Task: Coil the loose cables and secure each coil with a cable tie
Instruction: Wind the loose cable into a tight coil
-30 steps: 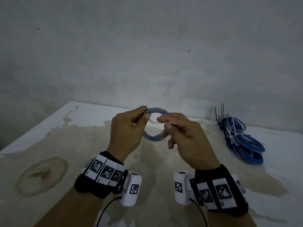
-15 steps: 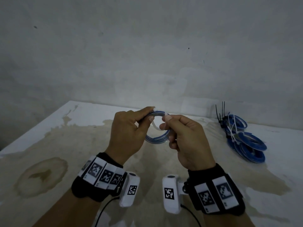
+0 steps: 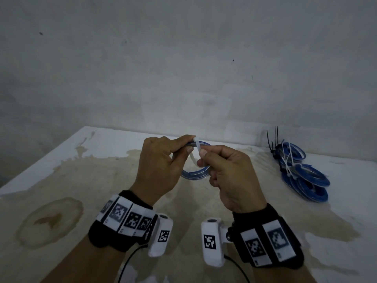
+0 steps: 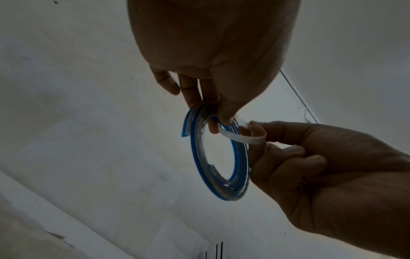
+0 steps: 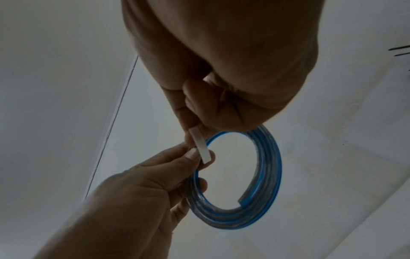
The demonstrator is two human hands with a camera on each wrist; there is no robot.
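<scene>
Stains, tan and blotchy, spread over the white table [image 3: 67,152], the largest patch at near left. Above its middle the left hand [image 3: 161,166] pinches the top of a small coil of clear, blue-striped cable [image 3: 195,175] between thumb and fingers. The right hand [image 3: 230,174], fingers curled, pinches a white plastic cable tie [image 3: 197,147] looped through that coil. At far right, by the grey wall [image 3: 183,68], lies a pile of tied blue cable coils [image 3: 304,176].

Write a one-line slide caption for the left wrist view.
Left hand pinches a clear-and-blue coiled cable while right hand holds a white plastic cable tie looped around it.
</scene>
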